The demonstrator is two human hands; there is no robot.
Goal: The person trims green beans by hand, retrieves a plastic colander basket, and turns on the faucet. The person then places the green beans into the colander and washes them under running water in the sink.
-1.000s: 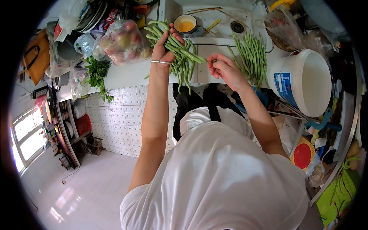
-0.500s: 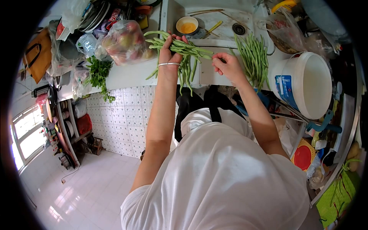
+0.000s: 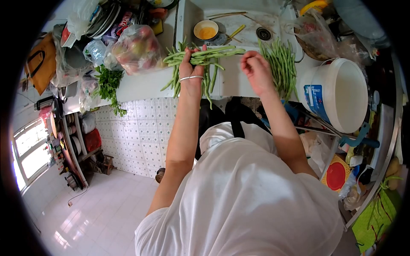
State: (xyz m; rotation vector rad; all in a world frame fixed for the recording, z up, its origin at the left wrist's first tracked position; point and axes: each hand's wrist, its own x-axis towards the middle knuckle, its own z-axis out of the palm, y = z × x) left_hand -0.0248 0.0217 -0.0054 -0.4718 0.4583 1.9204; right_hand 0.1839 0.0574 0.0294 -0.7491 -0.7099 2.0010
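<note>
Green beans (image 3: 212, 54) lie gripped in the left hand (image 3: 188, 68) over a white counter (image 3: 230, 79). Near their tips, the right hand (image 3: 258, 70) is half curled; whether it holds anything is unclear. Beside it lies another bean pile (image 3: 282, 66).

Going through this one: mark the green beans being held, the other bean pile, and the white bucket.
Held green beans (image 3: 218, 53): head view, on pods jutting from the bunch.
Other bean pile (image 3: 279, 67): head view, mid-length on the pods.
White bucket (image 3: 328, 86): head view, on its outer wall.
</note>
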